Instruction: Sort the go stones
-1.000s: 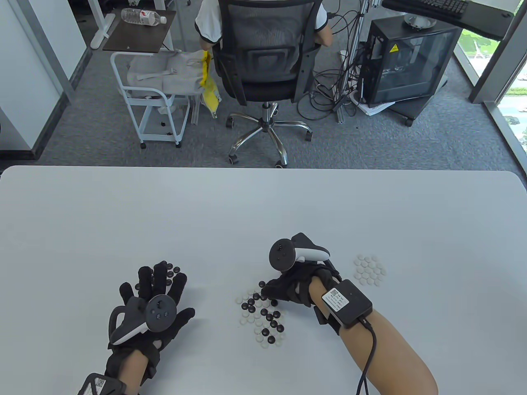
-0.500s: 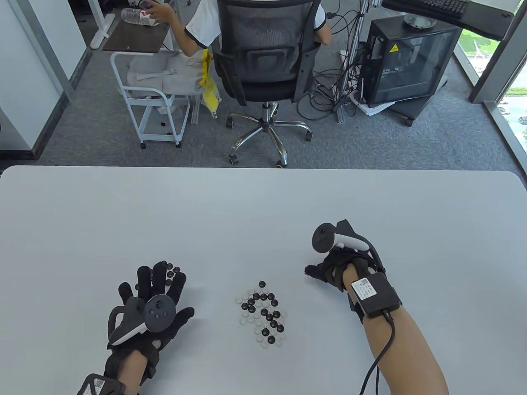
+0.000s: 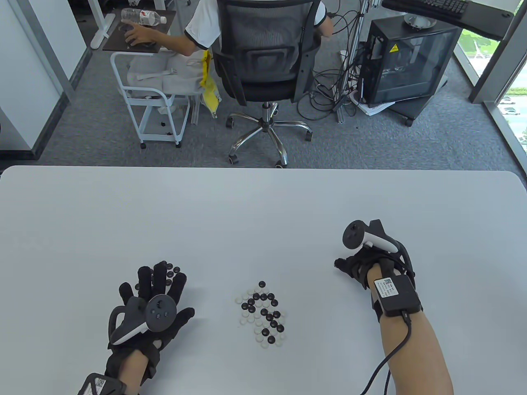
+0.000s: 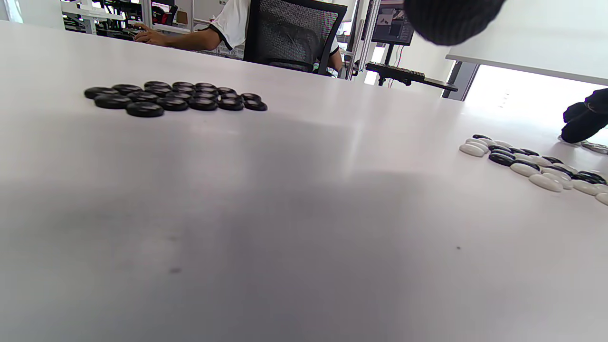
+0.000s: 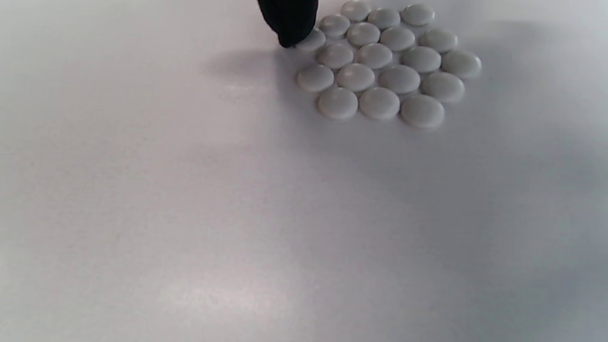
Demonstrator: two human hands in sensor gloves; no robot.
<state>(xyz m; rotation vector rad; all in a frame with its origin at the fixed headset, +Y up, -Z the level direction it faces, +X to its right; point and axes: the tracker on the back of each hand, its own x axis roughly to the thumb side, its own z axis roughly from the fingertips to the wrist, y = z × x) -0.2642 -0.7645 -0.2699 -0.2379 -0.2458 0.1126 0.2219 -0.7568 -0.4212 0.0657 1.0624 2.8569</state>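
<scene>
A mixed pile of black and white Go stones [image 3: 263,314] lies at the table's front centre. A tight group of black stones [image 3: 169,269] sits at the fingertips of my left hand [image 3: 158,284], which lies flat with fingers spread; the left wrist view shows that group [image 4: 175,97] and the mixed pile [image 4: 536,166]. My right hand [image 3: 350,267] is curled over the white-stone group, hiding it in the table view. The right wrist view shows the white group [image 5: 384,61] in neat rows and my fingertips [image 5: 289,23] holding a white stone [image 5: 311,40] at its edge.
The white table [image 3: 263,205] ends at its far edge. Beyond it are an office chair [image 3: 263,61] with a seated person, a small white cart [image 3: 152,103] and a computer case [image 3: 407,61]. A cable [image 3: 395,354] runs from my right wrist.
My right hand left the mixed pile and moved right to the white-stone group, which it now covers. The left hand has not moved. The person behind reached to the side table.
</scene>
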